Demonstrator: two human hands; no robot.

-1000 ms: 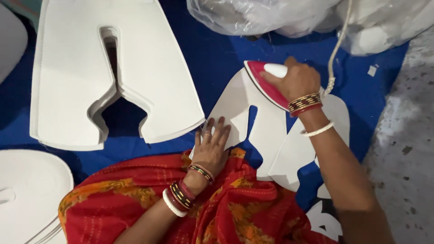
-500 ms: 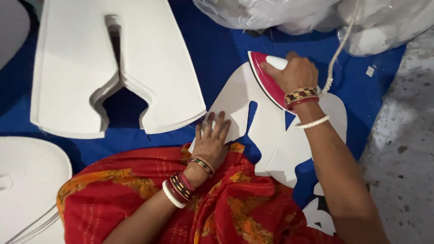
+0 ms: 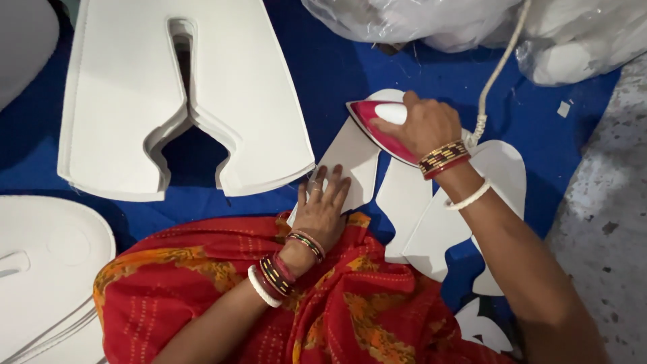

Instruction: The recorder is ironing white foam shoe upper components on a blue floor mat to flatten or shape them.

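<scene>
— Two hands at work: what is each doing?

— Her right hand (image 3: pixel 421 125) is closed around the white handle of a pink iron (image 3: pixel 377 131), whose sole sits on a white cut piece (image 3: pixel 354 158) spread on the blue cloth (image 3: pixel 364 67). Her left hand (image 3: pixel 323 205) lies open and flat, fingers spread, pressing the near edge of that same piece, just above her red sari (image 3: pixel 222 296).

— Which step would you call it?

— Pressing, I judge: the iron rests on the far part of the piece while the flat hand pins it down. The cord (image 3: pixel 495 74) runs up and away toward the plastic bags (image 3: pixel 418 20).

— What does the next move call for?

— Probably a glide across the piece, keeping the flat fingers well away from the hot sole and the cord out of its path.

— Anything else nearby?

— A stack of larger white shaped panels (image 3: pixel 128 108) lies to the left, apart from her hands, and more white cut pieces (image 3: pixel 438 229) lie under her right forearm.
</scene>
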